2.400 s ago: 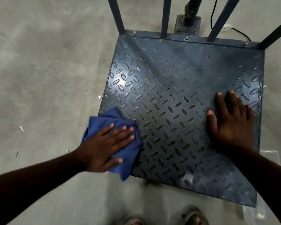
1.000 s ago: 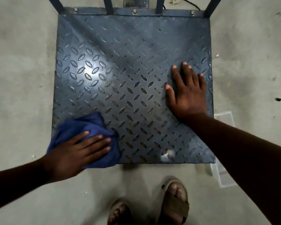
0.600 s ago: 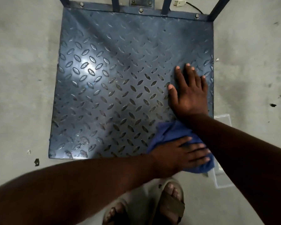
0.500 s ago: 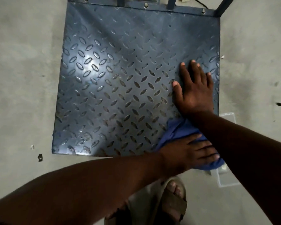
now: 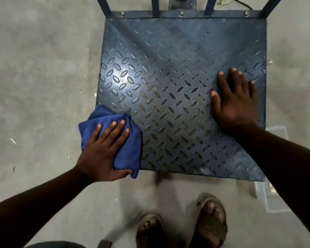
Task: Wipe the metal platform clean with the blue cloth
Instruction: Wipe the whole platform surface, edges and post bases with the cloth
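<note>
- Below me on the concrete floor (image 5: 39,72) sits the metal platform (image 5: 177,97), a dark blue sheet of tread plate with raised oval studs, seen from nearly straight above.
- At its near left corner lies the blue cloth (image 5: 127,145), folded into a thick pad; part of it rests on the plate and part hangs out over the left edge above the floor.
- My left hand (image 5: 104,153) presses flat on that cloth, four fingers spread across its top, while the thumb curls round the near edge and pinches the fabric from below.
- My right hand (image 5: 237,102) lies palm down on the bare metal near the right edge, fingers spread and pointing away from me, with nothing in its grip.
- Both hands are well apart, with most of the studded surface showing between them.
- A bright patch of reflected light sits on the left half of the plate, just beyond the cloth.
- Along the far edge runs a bolted strip from which blue upright bars (image 5: 155,6) rise out of view.
- A clear plastic container (image 5: 276,199) stands on the floor by the near right corner, partly hidden by my right forearm.
- My sandalled feet (image 5: 210,224) stand on the floor just short of the near edge.
</note>
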